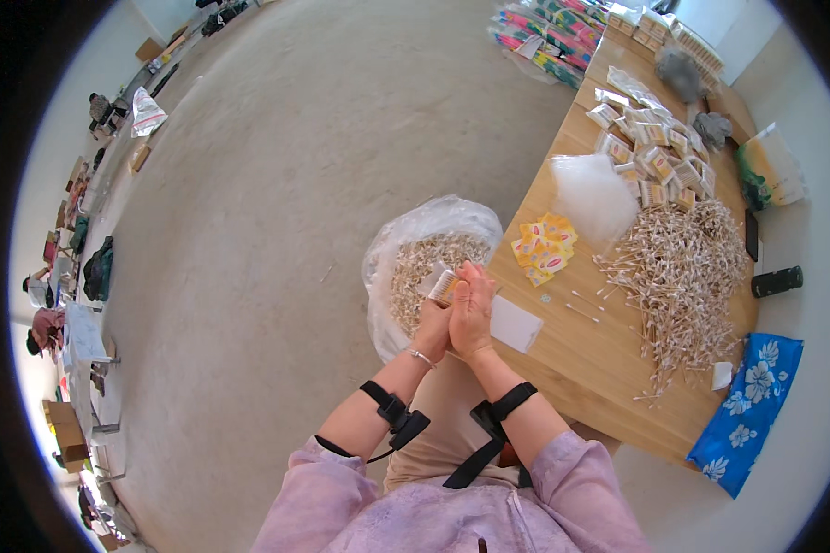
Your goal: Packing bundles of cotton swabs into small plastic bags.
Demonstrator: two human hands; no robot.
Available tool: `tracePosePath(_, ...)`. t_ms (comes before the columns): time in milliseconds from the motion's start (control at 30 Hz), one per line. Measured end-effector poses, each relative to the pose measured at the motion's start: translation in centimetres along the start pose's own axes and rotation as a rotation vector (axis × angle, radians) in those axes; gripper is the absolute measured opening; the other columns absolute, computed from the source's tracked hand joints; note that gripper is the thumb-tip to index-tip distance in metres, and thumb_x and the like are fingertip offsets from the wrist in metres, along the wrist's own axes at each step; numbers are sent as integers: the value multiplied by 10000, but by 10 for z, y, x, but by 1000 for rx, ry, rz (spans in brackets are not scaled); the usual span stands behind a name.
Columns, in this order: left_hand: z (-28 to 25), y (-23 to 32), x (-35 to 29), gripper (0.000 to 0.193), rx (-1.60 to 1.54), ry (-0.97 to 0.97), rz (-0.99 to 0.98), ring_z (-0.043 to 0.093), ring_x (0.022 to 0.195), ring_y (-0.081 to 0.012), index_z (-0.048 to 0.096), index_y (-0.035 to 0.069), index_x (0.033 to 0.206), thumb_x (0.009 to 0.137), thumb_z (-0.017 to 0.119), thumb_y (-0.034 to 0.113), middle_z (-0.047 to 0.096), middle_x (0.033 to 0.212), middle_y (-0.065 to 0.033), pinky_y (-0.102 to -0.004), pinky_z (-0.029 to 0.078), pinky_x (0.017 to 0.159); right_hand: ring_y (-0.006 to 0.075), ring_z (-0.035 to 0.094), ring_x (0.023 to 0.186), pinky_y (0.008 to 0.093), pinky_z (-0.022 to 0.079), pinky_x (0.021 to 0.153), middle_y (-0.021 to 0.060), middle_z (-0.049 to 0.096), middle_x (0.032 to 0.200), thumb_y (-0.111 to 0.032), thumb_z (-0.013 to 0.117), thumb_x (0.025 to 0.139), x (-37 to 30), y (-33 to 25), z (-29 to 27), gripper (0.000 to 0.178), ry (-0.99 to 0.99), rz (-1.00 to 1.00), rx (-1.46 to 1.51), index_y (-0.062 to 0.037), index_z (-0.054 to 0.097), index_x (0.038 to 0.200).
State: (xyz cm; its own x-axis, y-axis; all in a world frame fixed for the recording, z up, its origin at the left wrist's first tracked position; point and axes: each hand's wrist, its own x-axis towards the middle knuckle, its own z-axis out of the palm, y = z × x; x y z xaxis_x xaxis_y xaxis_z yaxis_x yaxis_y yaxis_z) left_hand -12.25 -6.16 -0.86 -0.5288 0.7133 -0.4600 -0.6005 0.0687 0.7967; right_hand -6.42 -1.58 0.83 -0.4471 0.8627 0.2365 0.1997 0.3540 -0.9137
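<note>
A small clear packet of cotton swabs (444, 287) is held between my two hands, above an open bag of loose swabs. My left hand (435, 329) wraps round its lower left side. Against its right side presses my right hand (471, 313), fingers together and pointing up. The packet's clear end sticks out at the upper left; its right part is hidden by my fingers. Beneath is the large clear plastic bag (375, 276) filled with loose cotton swabs. Right of my hands, a white card (515, 323) lies at the edge of the wooden table (563, 343).
On the table lie yellow printed cards (544, 247), a stack of clear bags (592, 198), a heap of loose swabs (682, 276) and many filled packets (659, 157). A blue flowered pouch (752, 410) hangs at the right edge. Colourful packages (553, 37) sit beyond; people work far left.
</note>
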Motion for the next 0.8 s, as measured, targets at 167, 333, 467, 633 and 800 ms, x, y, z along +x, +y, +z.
tracePosePath(167, -25, -15, 4, 185, -164, 126, -18, 541, 701, -66, 636, 66, 893, 843, 704, 231, 615, 804, 21, -246, 440, 570, 387, 355, 1286, 482, 173, 1104, 182, 554, 1194, -279, 385, 981, -1, 2, 0, 397, -19, 31, 61, -4, 479, 1251)
tracePosePath(333, -10, -20, -11, 206, 21, 214, -42, 590, 699, -85, 634, 26, 988, 891, 636, 208, 637, 828, -5, -224, 476, 580, 361, 342, 1307, 469, 154, 1114, 174, 569, 1195, -263, 380, 986, -2, -2, 0, 399, -22, -15, 35, 0, 464, 1274)
tracePosePath(467, -8, -12, -11, 209, 142, 188, -55, 584, 684, -85, 633, 22, 923, 864, 678, 218, 638, 819, -18, -229, 470, 567, 378, 350, 1296, 515, 123, 1114, 165, 566, 1188, -241, 399, 972, -1, 0, 1, 373, -19, -11, 26, -7, 471, 1253)
tracePosePath(633, 3, 11, -8, 240, -183, 117, -19, 597, 711, -89, 639, -2, 942, 834, 717, 198, 645, 836, -25, -229, 483, 586, 369, 355, 1292, 513, 133, 1111, 152, 571, 1184, -236, 402, 972, -2, 0, 4, 375, -11, 49, 8, -15, 456, 1270)
tracePosePath(800, 9, 19, -15, 274, 71, 144, -111, 623, 770, -107, 625, -19, 1049, 847, 694, 152, 658, 936, -54, -251, 512, 628, 363, 356, 1292, 512, 134, 1109, 156, 568, 1173, -231, 400, 972, -1, -3, 2, 391, -16, 31, 6, -5, 428, 1289)
